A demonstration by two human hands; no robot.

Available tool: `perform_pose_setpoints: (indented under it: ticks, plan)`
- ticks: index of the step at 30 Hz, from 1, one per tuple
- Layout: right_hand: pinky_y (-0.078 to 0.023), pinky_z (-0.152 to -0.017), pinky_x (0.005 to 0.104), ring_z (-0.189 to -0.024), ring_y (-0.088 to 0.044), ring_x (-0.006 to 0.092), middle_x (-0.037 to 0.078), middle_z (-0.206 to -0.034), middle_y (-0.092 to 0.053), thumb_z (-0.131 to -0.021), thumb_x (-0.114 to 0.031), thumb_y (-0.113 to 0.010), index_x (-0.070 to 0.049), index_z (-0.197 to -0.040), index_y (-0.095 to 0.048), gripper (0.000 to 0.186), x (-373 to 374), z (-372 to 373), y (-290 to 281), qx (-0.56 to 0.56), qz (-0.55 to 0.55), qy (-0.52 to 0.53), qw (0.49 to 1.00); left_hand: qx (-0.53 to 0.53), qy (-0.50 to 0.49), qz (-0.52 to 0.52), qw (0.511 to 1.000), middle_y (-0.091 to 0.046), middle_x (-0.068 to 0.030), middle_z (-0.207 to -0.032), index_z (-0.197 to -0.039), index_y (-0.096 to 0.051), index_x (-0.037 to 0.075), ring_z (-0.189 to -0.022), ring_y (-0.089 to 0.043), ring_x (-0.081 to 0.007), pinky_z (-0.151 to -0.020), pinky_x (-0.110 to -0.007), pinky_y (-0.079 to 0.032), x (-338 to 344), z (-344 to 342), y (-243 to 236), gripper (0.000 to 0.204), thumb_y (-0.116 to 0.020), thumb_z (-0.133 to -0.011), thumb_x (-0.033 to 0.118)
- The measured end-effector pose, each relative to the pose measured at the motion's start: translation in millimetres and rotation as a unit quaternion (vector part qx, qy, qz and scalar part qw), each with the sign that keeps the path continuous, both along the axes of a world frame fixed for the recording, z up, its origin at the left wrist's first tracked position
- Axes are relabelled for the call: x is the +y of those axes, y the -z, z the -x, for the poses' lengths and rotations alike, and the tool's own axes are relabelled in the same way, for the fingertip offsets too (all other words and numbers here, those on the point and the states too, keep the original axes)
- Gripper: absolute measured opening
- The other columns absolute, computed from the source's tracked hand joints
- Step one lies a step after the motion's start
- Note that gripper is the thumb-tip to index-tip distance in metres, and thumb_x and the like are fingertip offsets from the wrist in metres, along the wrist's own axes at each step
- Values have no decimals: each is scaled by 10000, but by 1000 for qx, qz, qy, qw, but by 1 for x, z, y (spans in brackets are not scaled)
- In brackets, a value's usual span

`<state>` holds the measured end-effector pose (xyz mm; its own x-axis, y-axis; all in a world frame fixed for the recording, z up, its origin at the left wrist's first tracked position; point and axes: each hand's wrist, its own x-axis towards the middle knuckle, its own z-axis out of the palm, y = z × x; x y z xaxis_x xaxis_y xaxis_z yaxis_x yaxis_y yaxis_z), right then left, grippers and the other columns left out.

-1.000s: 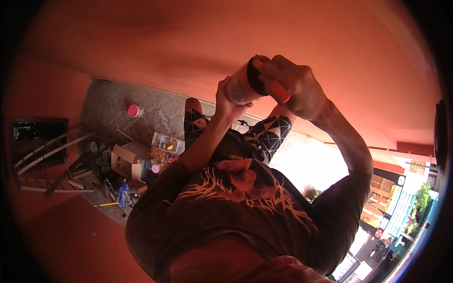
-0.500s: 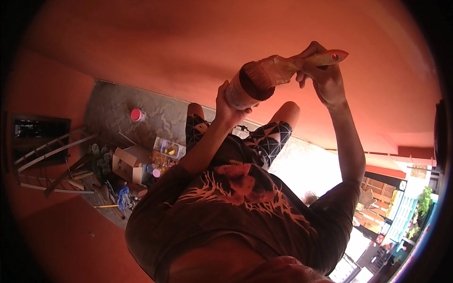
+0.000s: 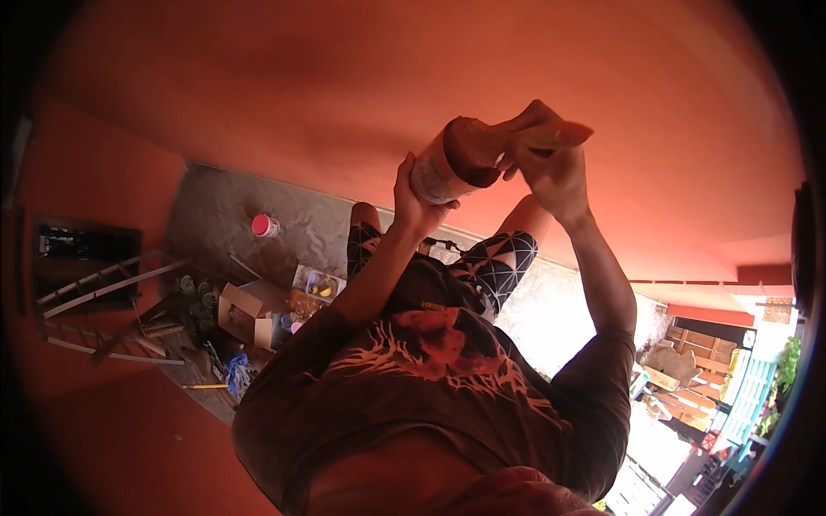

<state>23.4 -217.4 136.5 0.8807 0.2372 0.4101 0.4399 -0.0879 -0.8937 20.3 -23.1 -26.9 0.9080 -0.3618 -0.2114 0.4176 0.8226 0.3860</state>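
My left hand (image 3: 416,206) is closed around a cylindrical paint can (image 3: 434,176) with a pale, paint-smeared label, held tilted in front of my chest with its dark opening toward the right. A paintbrush (image 3: 570,134) with an orange-red handle is in my right hand (image 3: 551,176), fingers wrapped round it. Its wide head reaches into the mouth of the can, where the bristles are partly hidden. Both hands are raised close to the salmon-orange wall (image 3: 327,77).
On the concrete floor (image 3: 206,206) stand a red-lidded bucket (image 3: 264,225), an open cardboard box (image 3: 241,311), a plastic tray of items (image 3: 310,284) and blue cloth (image 3: 238,370). A metal ladder frame (image 3: 112,284) lies along the left wall. A bright yard with furniture (image 3: 740,404) shows at right.
My right hand rose rightward half a second ago, showing the brush more fully, and has since moved down and left toward the can. The can in my left hand stays nearly in place.
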Motion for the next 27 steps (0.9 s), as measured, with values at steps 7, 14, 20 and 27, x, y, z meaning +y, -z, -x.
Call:
perform_pose_setpoints:
  ticks: [7,14,20,27]
  plan:
    - [-607,-667,352,-851,-716,292,112,-1173,-668,-716,-52,-725,-94,-951,-683,242,4,20,-6,-298,308,-26,903,-12,-39,-2,999,-647,-66,-1157,-1280,-575,157,-997,-652,-264,-612,-353,-503,-10,-3,-14,589,-473,-931,620]
    - [-565,-585,290,-729,-693,160,87,-1010,-720,-836,64,-681,9,-968,-693,143,-2,17,-7,-200,70,77,974,-52,4,21,998,-652,-68,-1141,-1277,-579,156,-967,-656,-268,-590,-346,-494,-7,-10,-5,588,-477,-934,623]
    - [-488,-482,258,-565,-615,136,95,-709,-643,-908,-43,-656,8,-879,-613,73,-6,3,6,122,-197,53,971,-8,-37,-5,999,-655,-58,-1145,-1278,-577,169,-969,-661,-245,-591,-374,-525,-6,-13,3,567,-468,-949,617]
    - [-409,-498,231,-601,-565,108,32,-837,-638,-933,-66,-652,-59,-900,-628,41,-6,-6,46,243,-345,61,905,-9,-14,28,999,-663,-66,-1146,-1286,-580,158,-964,-674,-235,-614,-372,-565,1,-10,4,582,-489,-953,626]
